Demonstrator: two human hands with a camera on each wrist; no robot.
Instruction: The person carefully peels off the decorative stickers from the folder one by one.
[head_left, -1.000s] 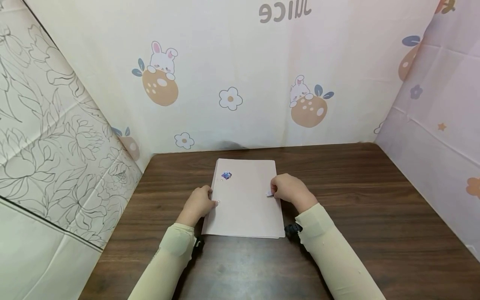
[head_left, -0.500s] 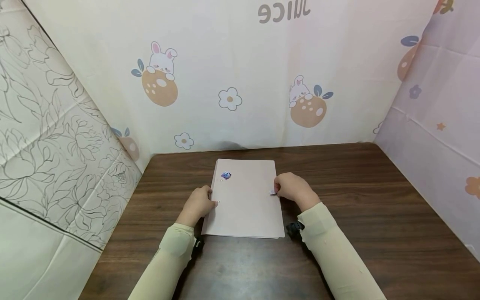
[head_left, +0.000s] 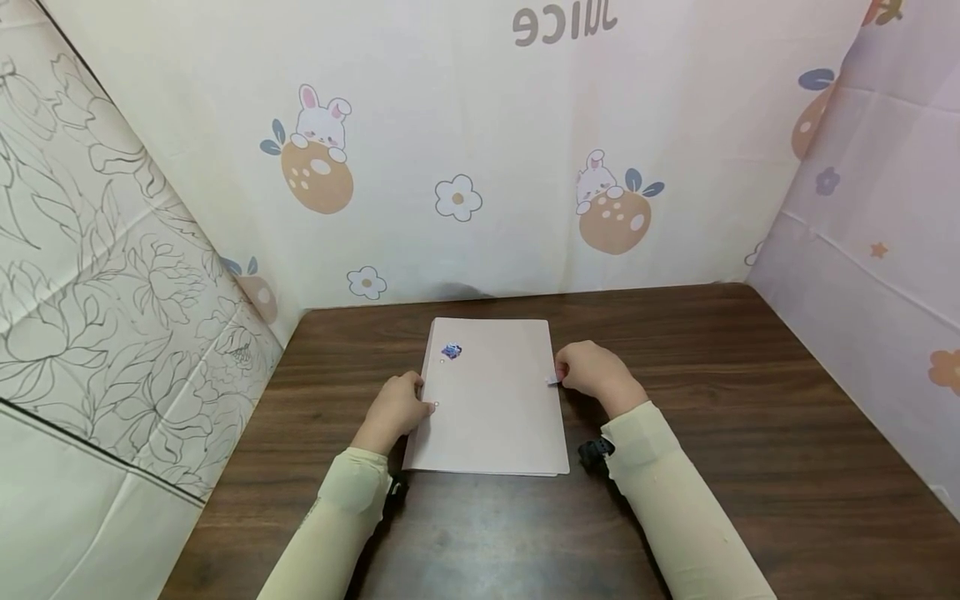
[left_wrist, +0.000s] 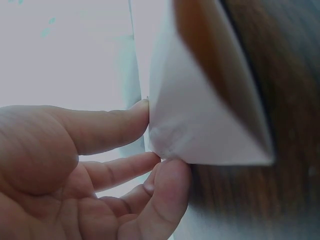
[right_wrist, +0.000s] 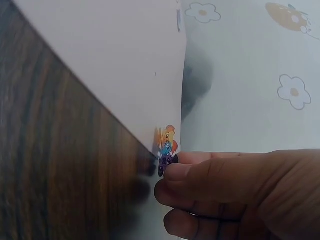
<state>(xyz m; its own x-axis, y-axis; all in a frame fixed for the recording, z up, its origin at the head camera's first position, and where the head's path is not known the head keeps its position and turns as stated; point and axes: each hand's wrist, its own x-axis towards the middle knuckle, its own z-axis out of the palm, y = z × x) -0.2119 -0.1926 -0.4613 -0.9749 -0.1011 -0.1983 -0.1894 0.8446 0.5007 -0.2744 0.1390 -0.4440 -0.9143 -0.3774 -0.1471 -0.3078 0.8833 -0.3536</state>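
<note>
A pale pinkish stack of paper (head_left: pixel 495 392) lies on the table, with a small blue-purple sticker (head_left: pixel 452 352) near its upper left corner. My left hand (head_left: pixel 395 408) grips the stack's left edge, thumb on top; in the left wrist view the thumb and fingers of that hand (left_wrist: pixel 100 165) meet at the paper's edge, and its layers (left_wrist: pixel 210 100) gape apart. Between thumb and forefinger, my right hand (head_left: pixel 596 375) pinches a small sticker (right_wrist: pixel 168 150) with colourful cartoon ponies. That sticker is by the stack's right edge; whether it touches the paper I cannot tell.
The dark wood-grain table (head_left: pixel 690 400) extends on both sides of the paper. Behind it hangs a white curtain (head_left: pixel 510 233) printed with rabbits and flowers. Patterned sheets also hang at the left and right.
My right hand has moved rightward and slightly away from me with the pinched sticker, from over the paper to its right edge. My left hand has stayed in place.
</note>
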